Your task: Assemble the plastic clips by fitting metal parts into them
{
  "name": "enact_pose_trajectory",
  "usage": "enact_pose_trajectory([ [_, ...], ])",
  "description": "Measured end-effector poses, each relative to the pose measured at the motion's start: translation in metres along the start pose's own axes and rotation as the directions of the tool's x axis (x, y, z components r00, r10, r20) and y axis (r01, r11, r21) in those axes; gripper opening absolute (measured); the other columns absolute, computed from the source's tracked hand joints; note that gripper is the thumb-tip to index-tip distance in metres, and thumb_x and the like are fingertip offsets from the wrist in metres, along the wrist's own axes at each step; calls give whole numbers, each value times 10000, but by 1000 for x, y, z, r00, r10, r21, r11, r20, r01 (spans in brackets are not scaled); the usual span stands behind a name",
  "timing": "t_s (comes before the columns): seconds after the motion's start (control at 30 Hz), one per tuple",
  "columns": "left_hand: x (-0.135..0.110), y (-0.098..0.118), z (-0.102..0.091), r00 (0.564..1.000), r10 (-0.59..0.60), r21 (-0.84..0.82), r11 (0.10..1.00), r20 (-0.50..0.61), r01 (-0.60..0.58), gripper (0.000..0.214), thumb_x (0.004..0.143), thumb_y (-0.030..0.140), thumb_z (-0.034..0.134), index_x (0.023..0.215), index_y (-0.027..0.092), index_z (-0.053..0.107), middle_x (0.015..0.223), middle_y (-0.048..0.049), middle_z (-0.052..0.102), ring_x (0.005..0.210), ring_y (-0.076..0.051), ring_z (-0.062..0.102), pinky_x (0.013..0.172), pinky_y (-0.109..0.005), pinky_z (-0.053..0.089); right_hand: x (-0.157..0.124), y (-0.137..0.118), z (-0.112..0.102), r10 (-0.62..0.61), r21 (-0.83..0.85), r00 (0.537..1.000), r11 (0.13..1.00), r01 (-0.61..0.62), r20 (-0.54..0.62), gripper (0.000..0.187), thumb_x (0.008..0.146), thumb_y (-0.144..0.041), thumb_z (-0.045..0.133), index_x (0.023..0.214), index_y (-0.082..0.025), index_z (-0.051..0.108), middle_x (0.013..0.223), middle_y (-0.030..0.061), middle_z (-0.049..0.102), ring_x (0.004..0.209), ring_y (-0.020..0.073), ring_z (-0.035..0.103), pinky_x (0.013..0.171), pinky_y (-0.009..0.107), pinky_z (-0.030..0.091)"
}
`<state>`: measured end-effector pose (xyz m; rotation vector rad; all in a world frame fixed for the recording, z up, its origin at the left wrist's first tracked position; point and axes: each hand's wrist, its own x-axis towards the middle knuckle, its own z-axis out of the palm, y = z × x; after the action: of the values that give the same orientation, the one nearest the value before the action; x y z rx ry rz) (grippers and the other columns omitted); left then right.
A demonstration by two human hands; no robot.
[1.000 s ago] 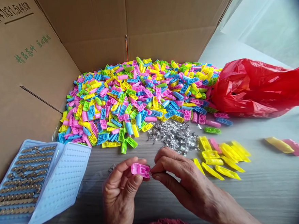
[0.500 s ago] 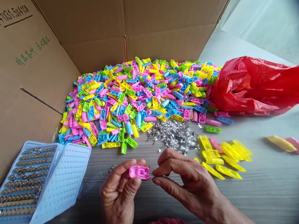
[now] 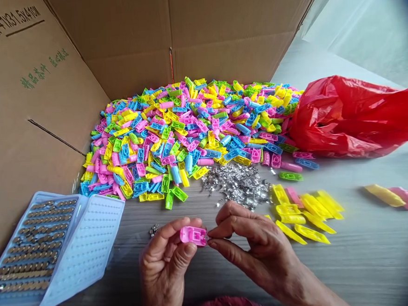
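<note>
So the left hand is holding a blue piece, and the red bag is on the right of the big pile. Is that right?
Not quite: the piece in the left hand is pink, not blue, as the head view shows. The red bag is indeed right of the big pile.

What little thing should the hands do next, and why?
Maybe the right hand should gently push the tiny shiny piece into the pink plastic piece: it's pinched right at the pink one's end, while the left hand holds the pink one, hollow side showing.
</note>
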<state>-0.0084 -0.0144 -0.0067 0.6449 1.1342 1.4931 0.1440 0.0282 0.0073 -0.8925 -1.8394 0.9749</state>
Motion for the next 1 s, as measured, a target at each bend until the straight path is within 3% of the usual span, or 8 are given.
enact_pose_trajectory([
  [0.33, -1, 2, 1, 999, -2, 54, 999, 42, 0, 167, 733, 219, 760, 890, 277, 769, 904, -22, 797, 833, -170, 737, 763, -180, 559, 7, -8, -9, -148, -262, 980, 948, 179, 132, 185, 903, -101, 523, 744, -130, 613, 669, 32, 542, 621, 132, 501, 577, 260, 423],
  [0.47, -4, 6, 7, 999, -36, 49, 998, -25, 37, 183, 687, 242, 794, 869, 255, 772, 886, -32, 799, 820, -173, 736, 764, -180, 555, 11, -11, -7, -214, -347, 961, 900, 263, 173, 257, 907, -59, 472, 694, -123, 600, 647, 45, 534, 597, 140, 474, 559, 274, 396],
  [0.63, -3, 7, 9, 996, -47, 105, 993, -82, 56, 200, 626, 235, 829, 816, 247, 769, 852, -31, 799, 785, -189, 736, 736, -212, 571, 8, -11, -3, -177, -437, 962, 863, 254, 209, 293, 913, -44, 418, 711, -143, 605, 645, 39, 520, 605, 156, 437, 556, 280, 375],
  [0.8, 1, 5, 5, 998, 64, 276, 960, -28, -54, 179, 657, 174, 799, 817, 250, 769, 840, -31, 797, 778, -208, 734, 737, -260, 584, 4, -11, -1, -160, -455, 967, 859, 235, 199, 286, 926, -75, 433, 694, -148, 584, 666, 38, 501, 619, 158, 396, 538, 276, 338],
  [1.0, 0, 5, 5, 992, 121, 335, 936, -21, -107, 175, 665, 160, 793, 802, 267, 767, 813, -13, 794, 756, -187, 730, 727, -230, 571, 2, -13, -1, -205, -458, 966, 851, 257, 160, 296, 927, -62, 417, 702, -134, 597, 646, 41, 506, 612, 156, 387, 530, 276, 332],
])
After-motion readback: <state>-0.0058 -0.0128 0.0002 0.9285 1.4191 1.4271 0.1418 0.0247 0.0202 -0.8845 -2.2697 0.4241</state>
